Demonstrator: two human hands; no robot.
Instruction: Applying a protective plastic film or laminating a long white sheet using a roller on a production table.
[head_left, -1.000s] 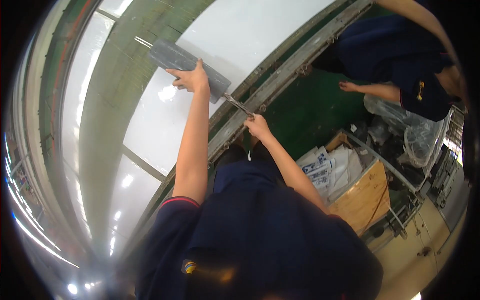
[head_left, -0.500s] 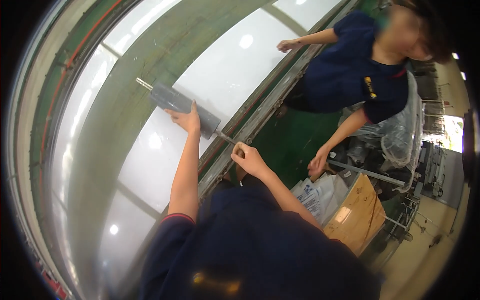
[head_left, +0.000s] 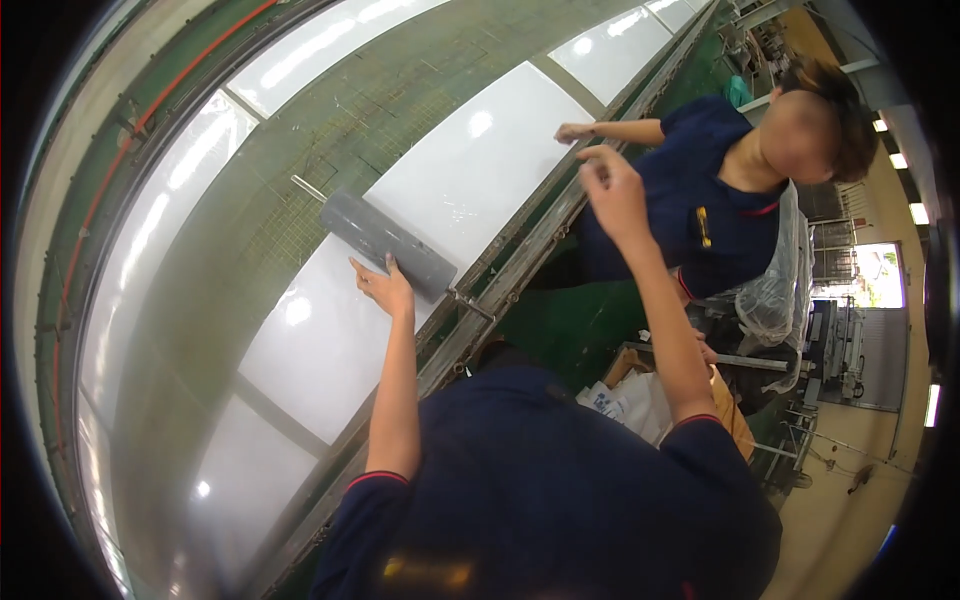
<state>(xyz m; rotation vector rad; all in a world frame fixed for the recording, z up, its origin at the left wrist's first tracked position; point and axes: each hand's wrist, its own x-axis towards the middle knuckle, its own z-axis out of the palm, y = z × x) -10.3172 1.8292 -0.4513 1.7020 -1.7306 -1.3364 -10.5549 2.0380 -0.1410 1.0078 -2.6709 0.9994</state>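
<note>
A grey cylindrical roller (head_left: 390, 243) lies slantwise across a white panel, a thin metal shaft sticking out at each end. Its near shaft end (head_left: 472, 303) reaches over the metal rail. My left hand (head_left: 385, 290) is at the roller's near side, fingers spread and thumb up against it, not wrapped round it. Raised beyond the rail, away from the roller, is my right hand (head_left: 614, 190). Its fingers are loosely bent and apart, with nothing seen in them.
White panels (head_left: 480, 135) lie in a row on the long green bed. A metal rail (head_left: 520, 272) runs along its near side. Across to the right stands a co-worker (head_left: 680, 190), one hand by the rail. Behind are a box with white bags (head_left: 635, 402) and plastic-wrapped goods (head_left: 770, 280).
My right hand has let go of the roller's near shaft and risen forward and to the right. My left hand stays by the roller. The whole view has shifted somewhat.
</note>
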